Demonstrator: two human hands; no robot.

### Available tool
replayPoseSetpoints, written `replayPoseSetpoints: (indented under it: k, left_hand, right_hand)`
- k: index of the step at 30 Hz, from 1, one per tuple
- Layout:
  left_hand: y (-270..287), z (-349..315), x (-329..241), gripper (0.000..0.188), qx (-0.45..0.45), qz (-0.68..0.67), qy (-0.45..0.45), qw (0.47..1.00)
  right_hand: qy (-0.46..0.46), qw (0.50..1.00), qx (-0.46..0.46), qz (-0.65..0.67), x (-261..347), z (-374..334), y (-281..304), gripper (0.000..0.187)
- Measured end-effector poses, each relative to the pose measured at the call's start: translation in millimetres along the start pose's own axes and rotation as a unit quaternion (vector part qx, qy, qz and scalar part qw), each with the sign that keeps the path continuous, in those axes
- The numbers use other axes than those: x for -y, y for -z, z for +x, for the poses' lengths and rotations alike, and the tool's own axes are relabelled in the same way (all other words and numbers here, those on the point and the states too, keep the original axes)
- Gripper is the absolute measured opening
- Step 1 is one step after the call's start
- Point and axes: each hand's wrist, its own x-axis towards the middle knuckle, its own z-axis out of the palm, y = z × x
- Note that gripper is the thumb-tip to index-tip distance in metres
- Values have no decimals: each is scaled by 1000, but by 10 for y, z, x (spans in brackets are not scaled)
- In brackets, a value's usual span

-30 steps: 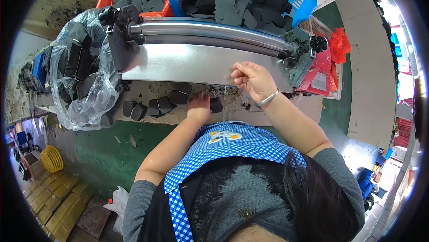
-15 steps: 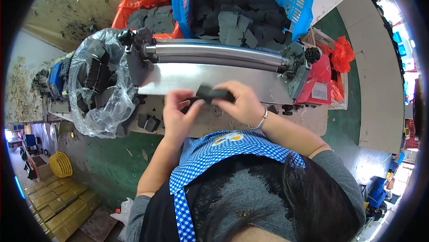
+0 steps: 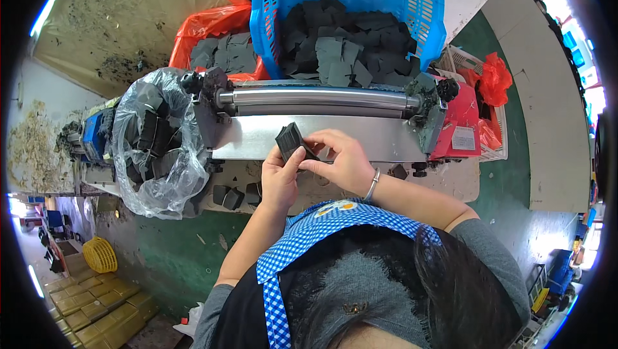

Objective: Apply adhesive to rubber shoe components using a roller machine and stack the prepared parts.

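A thin stack of black rectangular pieces (image 3: 293,139) is tilted up in front of me, its layered edges showing. My left hand (image 3: 279,180) is closed around it, thumb pressed on the near face. My right hand (image 3: 344,162) pinches the stack's lower right end between thumb and fingers; that end is partly hidden. Both hands are over the front edge of a machine's bare metal plate (image 3: 380,135). Behind the plate run the machine's shiny metal rollers (image 3: 315,96).
A blue basket (image 3: 257,8) of dark flat pieces stands behind the rollers, beside an orange bag (image 3: 193,30) of similar pieces. A clear plastic bag (image 3: 154,198) of black blocks is at left. Several black blocks (image 3: 228,196) lie on the near ledge. The machine's red housing (image 3: 454,117) is at right.
The black stack has turned from lying flat to standing tilted, with its layers fanned slightly. My left hand has moved right, under it. The whole view has shifted a little.
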Motion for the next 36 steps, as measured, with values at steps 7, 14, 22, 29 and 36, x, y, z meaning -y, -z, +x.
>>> replayPoseSetpoints:
  k: [7, 14, 22, 29, 36]
  left_hand:
    - [18, 39, -61, 16, -42, 67, -1, 997]
    - [227, 66, -187, 39, -54, -65, 129, 988]
    - [58, 10, -41, 22, -41, -4, 44, 998]
    - [192, 2, -108, 28, 41, 50, 86, 994]
    - [49, -17, 38, 24, -31, 79, -38, 996]
  right_hand:
    - [-260, 939, 24, 223, -338, 34, -66, 17]
    - [-451, 803, -94, 378, -753, 215, 142, 21]
    - [-42, 997, 13, 70, -226, 51, -111, 22]
    - [-39, 996, 22, 82, -138, -41, -71, 34]
    - [-240, 923, 24, 300, -340, -8, -79, 25]
